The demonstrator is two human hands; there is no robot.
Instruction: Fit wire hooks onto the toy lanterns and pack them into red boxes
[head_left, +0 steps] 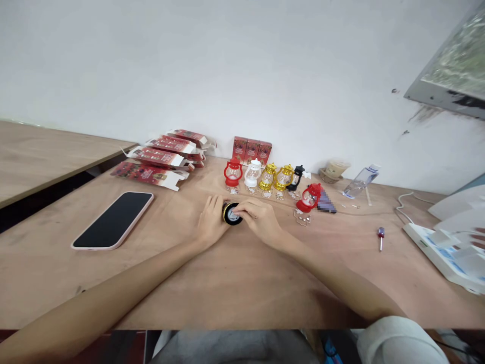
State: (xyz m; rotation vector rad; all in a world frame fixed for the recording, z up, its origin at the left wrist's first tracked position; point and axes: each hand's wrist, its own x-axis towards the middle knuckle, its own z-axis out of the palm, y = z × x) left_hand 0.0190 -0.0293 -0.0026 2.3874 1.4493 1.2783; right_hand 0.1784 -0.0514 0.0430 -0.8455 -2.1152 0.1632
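Observation:
A small round black-bottomed object with a gold edge (232, 214), which looks like a toy lantern seen from its base, lies on its side in front of me. My left hand (212, 222) wraps round its left side. At its pale centre, the fingertips of my right hand (261, 220) are pinched together and touch the base; whatever they hold is too small to make out. Behind my hands stand toy lanterns: a red one (233, 173), a white one (252, 174), two gold ones (268, 177) and a black one (296, 178). Another red lantern (308, 198) is to their right.
Flattened red boxes (151, 174) lie at the back left, and upright red boxes (252, 150) stand by the wall. A phone (113, 222) is on the left. Rightward are a bottle (361, 182), a cup (336, 169), a screwdriver (381, 237) and a power strip (435, 253).

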